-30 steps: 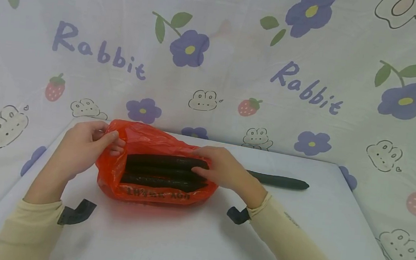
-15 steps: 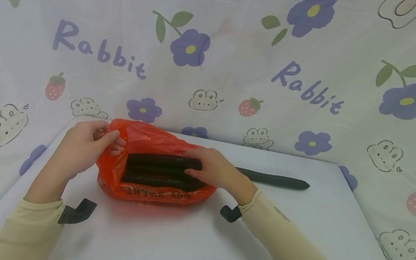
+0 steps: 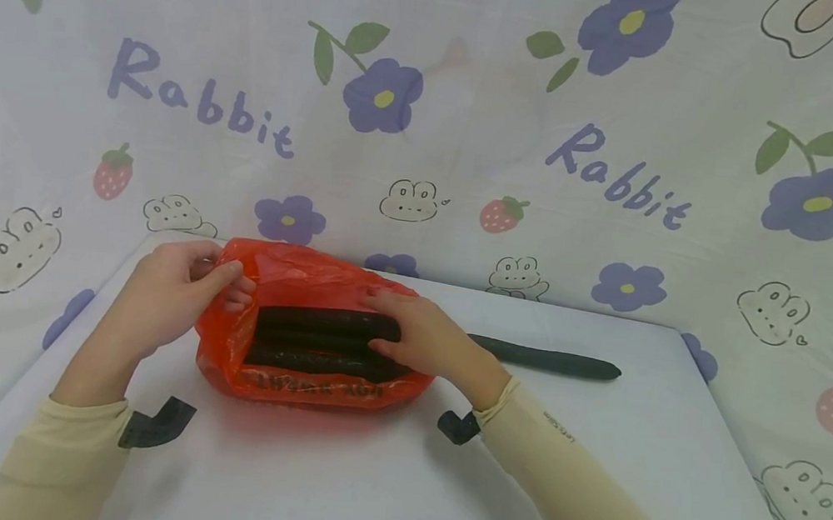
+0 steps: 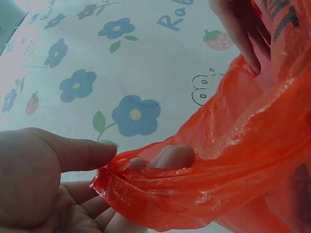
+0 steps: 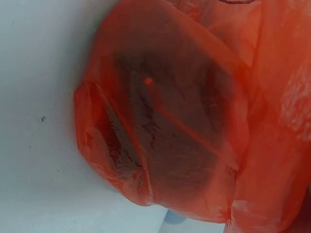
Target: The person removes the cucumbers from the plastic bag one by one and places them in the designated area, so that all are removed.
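Cucumbers (image 3: pixel 322 341) lie in the red bag (image 3: pixel 299 383) at the bench (image 3: pixel 365 481) middle, the left hand (image 3: pixel 172 295) pinching the bag's rim at 9 o'clock, the right hand (image 3: pixel 427 341) curled on the top cucumber's end at 3 o'clock.

The plastic bag (image 3: pixel 308 367) is translucent red-orange with dark lettering along its near side. The cucumbers (image 3: pixel 318 338) inside it are very dark green, as is the one (image 3: pixel 550 361) lying toward the table's right edge. The table (image 3: pixel 379 491) is plain white. The backdrop cloth (image 3: pixel 474 132) is white, printed with purple flowers, green leaves, red strawberries, outlined rabbits and purple "Rabbit" lettering. Both sleeves (image 3: pixel 576 485) are cream.
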Tool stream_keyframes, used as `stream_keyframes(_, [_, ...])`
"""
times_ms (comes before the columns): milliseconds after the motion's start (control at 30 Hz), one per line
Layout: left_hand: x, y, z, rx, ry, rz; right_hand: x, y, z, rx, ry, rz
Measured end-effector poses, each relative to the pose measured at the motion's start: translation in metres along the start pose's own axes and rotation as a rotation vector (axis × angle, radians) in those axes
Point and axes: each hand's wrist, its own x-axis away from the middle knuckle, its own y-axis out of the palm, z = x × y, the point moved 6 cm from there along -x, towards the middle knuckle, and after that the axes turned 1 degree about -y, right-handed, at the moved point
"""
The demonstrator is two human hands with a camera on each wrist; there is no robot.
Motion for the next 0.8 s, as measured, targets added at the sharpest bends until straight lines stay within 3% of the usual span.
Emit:
stream_keyframes(267, [-0.0006, 0.0006, -0.0021, -0.003, 0.004, 0.001, 0.0014, 0.0004, 0.002, -0.019, 0.041, 0.007])
stream_keyframes(633, [0.0003, 0.0021, -0.0015, -0.024, -0.004, -0.004, -0.0029, 0.0008, -0.0031, 0.031, 0.047, -0.048])
stream_keyframes(800, [0.0013, 0.0029, -0.0003, -0.026, -0.005, -0.004, -0.0064, 0.0055, -0.0005, 0.039, 0.112, -0.093])
